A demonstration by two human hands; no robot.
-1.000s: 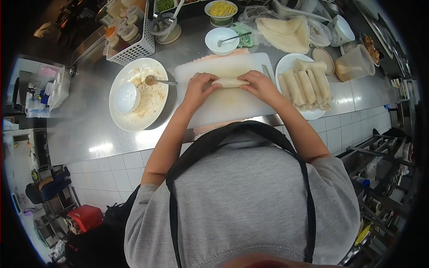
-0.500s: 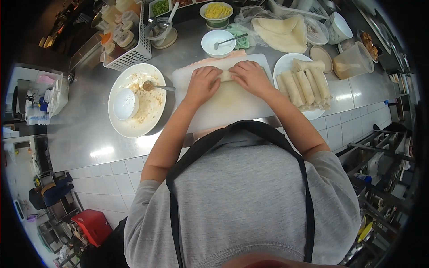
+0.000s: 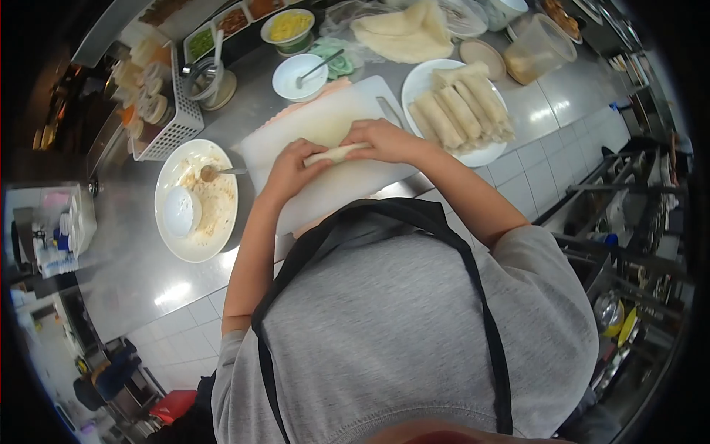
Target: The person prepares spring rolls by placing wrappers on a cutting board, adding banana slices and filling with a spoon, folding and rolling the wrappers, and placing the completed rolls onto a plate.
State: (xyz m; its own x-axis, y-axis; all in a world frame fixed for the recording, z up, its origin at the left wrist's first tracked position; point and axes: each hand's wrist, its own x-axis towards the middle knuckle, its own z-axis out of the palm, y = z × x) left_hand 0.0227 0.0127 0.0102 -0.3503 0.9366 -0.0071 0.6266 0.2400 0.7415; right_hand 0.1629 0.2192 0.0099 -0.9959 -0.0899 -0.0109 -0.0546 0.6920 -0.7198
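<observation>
A pale spring roll is held level between my two hands, over the white cutting board. My left hand is closed around its left end, thumb on the near side. At the other end, my right hand grips it with curled fingers. To the right of the board, a white oval plate carries several finished spring rolls, with one laid across the top. Farther back lies a folded stack of thin wrappers.
At left sits a large oval dish with filling scraps, a small white bowl and a spoon. Behind the board stands a white bowl with a spoon. A basket of bottles and a plastic container flank the counter.
The spring roll has come off the board's far part toward my body, held in both hands. The camera view has turned, so the counter appears tilted and shifted left.
</observation>
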